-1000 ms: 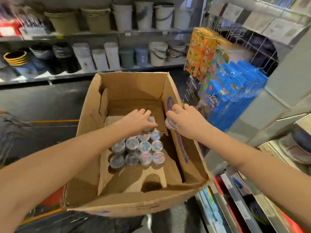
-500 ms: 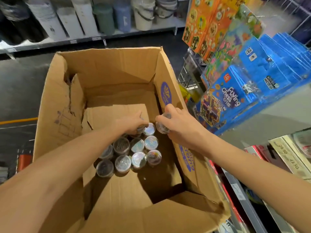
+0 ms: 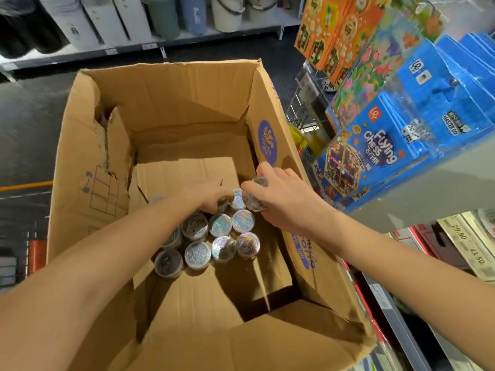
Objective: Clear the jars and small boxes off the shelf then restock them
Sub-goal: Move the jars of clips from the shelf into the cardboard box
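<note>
A big open cardboard box (image 3: pixel 88 167) stands in front of me. On its floor sits a cluster of several small clear jars (image 3: pixel 219 238) with shiny holographic lids. My left hand (image 3: pixel 205 194) reaches down onto the far end of the cluster, its fingers curled round a jar there. My right hand (image 3: pixel 284 202) hovers just to the right, gripping a clear jar (image 3: pixel 254 196) tipped on its side above the cluster's far right corner.
To the right a shelf holds blue Flying Chess boxes (image 3: pixel 375 153), orange game boxes (image 3: pixel 329 30) and price tags (image 3: pixel 468 247). Across the dark aisle floor a low shelf carries bins and buckets (image 3: pixel 160 14). A red cart frame (image 3: pixel 37 255) shows left of the box.
The view has tilted further down into the box. Both hands have sunk slightly toward the jar cluster, the right still carrying its jar.
</note>
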The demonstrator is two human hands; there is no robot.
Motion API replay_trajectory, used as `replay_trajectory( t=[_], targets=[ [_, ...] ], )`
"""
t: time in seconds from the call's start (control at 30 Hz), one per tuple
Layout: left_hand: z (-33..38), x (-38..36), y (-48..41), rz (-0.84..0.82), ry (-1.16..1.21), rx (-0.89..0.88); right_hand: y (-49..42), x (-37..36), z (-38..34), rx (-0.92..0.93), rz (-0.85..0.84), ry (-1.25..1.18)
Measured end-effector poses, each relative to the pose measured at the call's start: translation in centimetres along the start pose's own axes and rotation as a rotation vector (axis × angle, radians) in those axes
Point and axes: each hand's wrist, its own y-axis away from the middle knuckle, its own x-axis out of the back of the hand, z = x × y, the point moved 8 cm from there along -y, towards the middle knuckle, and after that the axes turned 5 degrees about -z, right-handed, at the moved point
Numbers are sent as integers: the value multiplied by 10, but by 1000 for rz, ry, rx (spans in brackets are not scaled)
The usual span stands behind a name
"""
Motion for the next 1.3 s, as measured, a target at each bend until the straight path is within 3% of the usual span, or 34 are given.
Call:
replay_trajectory(
  t=[0.13,0.37,0.67,0.93,1.3],
  targets=[
    [-1,-3,7,11,3,11,4,-2,-3,12,-6,6],
    [8,30,45,205,-93,-73,3,-11,-16,17,-74,37],
    [-22,43,151,362,-77,92,-31,-41,-107,253,-198,64],
    [-26,16,212,468,-165,190,-53,-80,-192,543,-142,202],
    [-41,-6,224,494,-90,209,-75,-90,-219,675,-166,269]
  ],
)
